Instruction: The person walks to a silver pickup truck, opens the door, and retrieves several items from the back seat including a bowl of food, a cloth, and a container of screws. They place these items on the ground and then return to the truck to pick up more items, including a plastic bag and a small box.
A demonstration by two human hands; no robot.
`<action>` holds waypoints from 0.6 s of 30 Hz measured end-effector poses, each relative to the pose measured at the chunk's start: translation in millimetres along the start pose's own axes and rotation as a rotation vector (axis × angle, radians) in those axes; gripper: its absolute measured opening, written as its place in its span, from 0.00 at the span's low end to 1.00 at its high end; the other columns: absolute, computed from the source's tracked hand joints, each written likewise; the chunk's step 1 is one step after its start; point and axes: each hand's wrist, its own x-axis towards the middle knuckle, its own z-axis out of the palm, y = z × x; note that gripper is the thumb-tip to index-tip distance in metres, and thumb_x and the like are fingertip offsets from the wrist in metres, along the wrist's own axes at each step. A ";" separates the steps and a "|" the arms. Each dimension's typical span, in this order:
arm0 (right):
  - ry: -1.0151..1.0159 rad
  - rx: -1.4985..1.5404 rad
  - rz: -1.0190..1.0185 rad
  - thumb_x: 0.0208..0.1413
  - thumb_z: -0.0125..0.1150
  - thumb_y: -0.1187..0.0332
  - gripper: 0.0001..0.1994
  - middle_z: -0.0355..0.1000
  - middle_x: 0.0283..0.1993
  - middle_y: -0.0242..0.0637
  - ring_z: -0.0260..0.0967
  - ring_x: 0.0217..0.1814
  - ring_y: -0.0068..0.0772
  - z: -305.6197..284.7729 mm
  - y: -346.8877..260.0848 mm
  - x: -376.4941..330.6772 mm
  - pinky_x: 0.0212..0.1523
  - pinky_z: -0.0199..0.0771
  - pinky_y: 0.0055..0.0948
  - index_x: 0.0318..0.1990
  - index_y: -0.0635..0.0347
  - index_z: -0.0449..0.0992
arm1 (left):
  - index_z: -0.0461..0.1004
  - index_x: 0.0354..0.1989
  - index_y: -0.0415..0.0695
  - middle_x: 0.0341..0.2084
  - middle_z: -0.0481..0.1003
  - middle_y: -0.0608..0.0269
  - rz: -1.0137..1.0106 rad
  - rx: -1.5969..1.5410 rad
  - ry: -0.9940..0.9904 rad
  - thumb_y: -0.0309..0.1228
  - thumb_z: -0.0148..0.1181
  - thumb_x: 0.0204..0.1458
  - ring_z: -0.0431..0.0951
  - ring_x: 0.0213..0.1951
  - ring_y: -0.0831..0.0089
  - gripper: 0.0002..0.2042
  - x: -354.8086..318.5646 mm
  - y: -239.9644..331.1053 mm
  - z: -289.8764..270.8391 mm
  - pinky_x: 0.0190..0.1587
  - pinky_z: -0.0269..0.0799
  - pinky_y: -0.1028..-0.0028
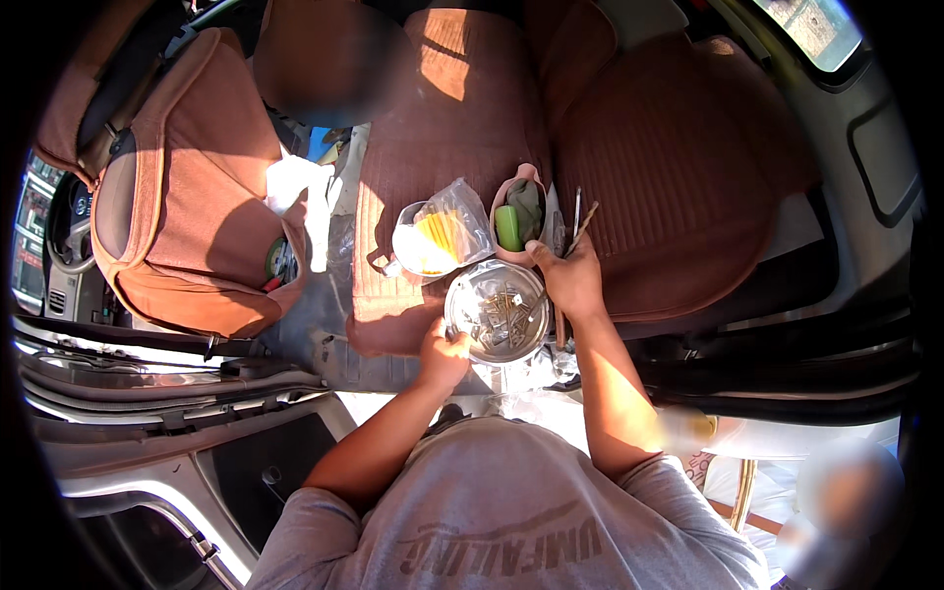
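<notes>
Both hands at a round metal tin of small hardware, set on the car's rear seat.
Left hand [444, 356] grips the tin [497, 313] at its seven o'clock rim, steadying it, I judge; right hand [568, 278] at two o'clock holds thin rods [578, 221] pinched in closed fingers. Beyond, at eleven o'clock, lies a clear bag of yellow pieces [440, 239]; at twelve, a pouch [521, 218].
</notes>
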 end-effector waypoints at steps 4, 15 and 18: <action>0.112 -0.249 0.158 0.45 0.71 0.66 0.25 0.78 0.44 0.51 0.76 0.45 0.42 12.8 34.8 59.2 0.47 0.74 0.34 0.49 0.73 0.72 | 0.72 0.45 0.37 0.27 0.77 0.54 -0.187 0.052 -0.009 0.28 0.54 0.54 0.77 0.25 0.65 0.12 0.6 45.2 -9.0 0.30 0.73 0.65; 0.183 -0.070 0.104 0.43 0.61 0.73 0.16 0.73 0.28 0.40 0.69 0.25 0.29 0.5 47.9 65.5 0.26 0.69 0.31 0.40 0.73 0.72 | 0.68 0.53 0.33 0.30 0.77 0.49 -0.085 0.141 -0.071 0.30 0.55 0.56 0.78 0.27 0.65 0.18 22.8 18.3 -17.9 0.30 0.73 0.70; 0.164 0.018 0.108 0.43 0.59 0.75 0.13 0.72 0.27 0.38 0.68 0.25 0.27 -12.7 22.4 50.8 0.25 0.68 0.30 0.38 0.71 0.72 | 0.65 0.57 0.32 0.32 0.78 0.47 -0.067 0.101 -0.119 0.31 0.56 0.57 0.80 0.29 0.63 0.22 29.4 2.4 -19.6 0.32 0.75 0.68</action>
